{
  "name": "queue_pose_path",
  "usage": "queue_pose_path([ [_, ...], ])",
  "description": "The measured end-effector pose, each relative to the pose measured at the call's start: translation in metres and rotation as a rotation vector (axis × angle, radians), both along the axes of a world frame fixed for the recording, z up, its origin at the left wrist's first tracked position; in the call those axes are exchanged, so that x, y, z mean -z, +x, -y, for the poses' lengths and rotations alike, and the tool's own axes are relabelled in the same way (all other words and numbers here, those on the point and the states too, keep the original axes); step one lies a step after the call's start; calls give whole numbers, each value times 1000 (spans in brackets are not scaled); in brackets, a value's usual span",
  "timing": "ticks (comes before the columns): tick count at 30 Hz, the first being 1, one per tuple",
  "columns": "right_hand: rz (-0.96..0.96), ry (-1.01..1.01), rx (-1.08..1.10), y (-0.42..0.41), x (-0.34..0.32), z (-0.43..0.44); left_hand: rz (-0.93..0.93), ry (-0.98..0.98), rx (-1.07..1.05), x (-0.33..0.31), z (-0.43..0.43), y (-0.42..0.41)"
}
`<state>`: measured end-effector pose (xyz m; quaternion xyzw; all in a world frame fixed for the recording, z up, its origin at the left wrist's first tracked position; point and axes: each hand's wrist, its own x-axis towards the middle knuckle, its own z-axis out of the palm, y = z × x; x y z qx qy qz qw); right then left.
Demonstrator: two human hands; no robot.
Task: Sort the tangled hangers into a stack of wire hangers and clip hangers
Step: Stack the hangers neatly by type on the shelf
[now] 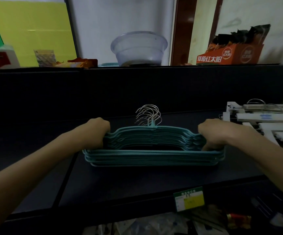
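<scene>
While left hand (98,131) and right hand (210,133) gripped its two ends, the wire hanger stack (152,155) looked light, springy, slippery.

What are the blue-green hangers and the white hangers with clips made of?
The stacked blue-green wire hangers look like thin metal wire under a matte, rubbery coating; their bare silver hooks shine like steel. The white clip hangers look like smooth hard plastic bars with shiny metal hooks, though blur leaves that uncertain.
</scene>
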<state>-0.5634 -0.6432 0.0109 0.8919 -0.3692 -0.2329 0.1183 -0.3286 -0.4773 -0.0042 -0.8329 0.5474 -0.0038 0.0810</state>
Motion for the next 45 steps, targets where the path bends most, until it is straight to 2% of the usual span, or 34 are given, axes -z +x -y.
queue_pose_path([
  [4,57,39,-17,-2,-1,1,-33,84,19,-5,4,0],
  [12,284,151,-153,-3,-7,4,-245,179,197,-21,-2,8],
  [16,287,123,-171,-1,-3,3,-214,192,191,-22,-1,11],
  [22,246,208,-147,-11,-14,9,-165,217,154,-18,-3,20],
  [25,223,190,-154,-14,-18,11,-295,215,145,-19,-8,26],
  [29,199,93,-171,-11,-14,6,-256,186,182,-18,-8,23],
  [32,262,122,-173,-19,-11,8,-329,117,162,-17,-14,25],
  [34,399,314,-137,-30,-10,14,-500,17,108,-14,-21,27],
  [36,629,579,-35,-41,-5,12,-791,-144,-16,-4,-30,26],
  [40,1386,1011,270,-45,40,7,-1523,-550,-282,28,-38,17],
  [42,1644,1113,387,-39,57,3,-1662,-743,-359,36,-36,8],
  [45,1818,1178,416,-33,64,-1,-1731,-866,-322,41,-34,-2],
])
